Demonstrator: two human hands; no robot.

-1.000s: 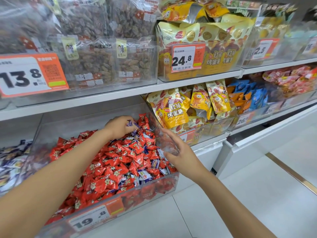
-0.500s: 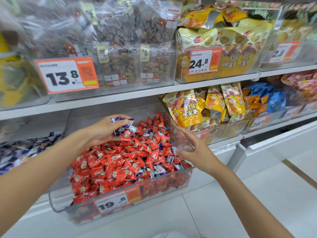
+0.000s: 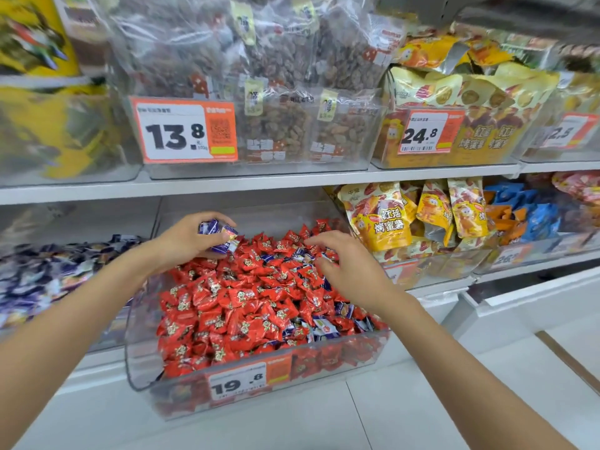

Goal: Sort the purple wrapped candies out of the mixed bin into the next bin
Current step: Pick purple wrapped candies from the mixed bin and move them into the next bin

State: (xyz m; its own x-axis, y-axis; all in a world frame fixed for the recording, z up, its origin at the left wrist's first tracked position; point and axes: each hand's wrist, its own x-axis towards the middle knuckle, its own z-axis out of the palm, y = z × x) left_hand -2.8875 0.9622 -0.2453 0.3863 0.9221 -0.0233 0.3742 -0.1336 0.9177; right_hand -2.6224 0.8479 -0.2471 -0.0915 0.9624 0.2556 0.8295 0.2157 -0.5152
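Observation:
A clear mixed bin (image 3: 139,362) on the lower shelf is heaped with red wrapped candies (image 3: 233,303), with a few purple wrapped candies (image 3: 319,329) scattered near its right front. My left hand (image 3: 185,238) hovers over the bin's back left and grips a bunch of purple candies (image 3: 219,233). My right hand (image 3: 344,264) reaches over the right side of the pile, fingers spread and bent down toward the candies, holding nothing. The neighbouring bin (image 3: 48,274) to the left holds purple wrapped candies.
An upper shelf (image 3: 259,181) runs just above the bins, carrying clear tubs of dried fruit with a 13.8 price tag (image 3: 186,131). Yellow snack bags (image 3: 386,216) fill the bin to the right. White floor (image 3: 487,368) lies below.
My right hand has moved from the bin's right edge in over the candy pile. My left hand still holds the purple candies, lifted slightly. The view has shifted left.

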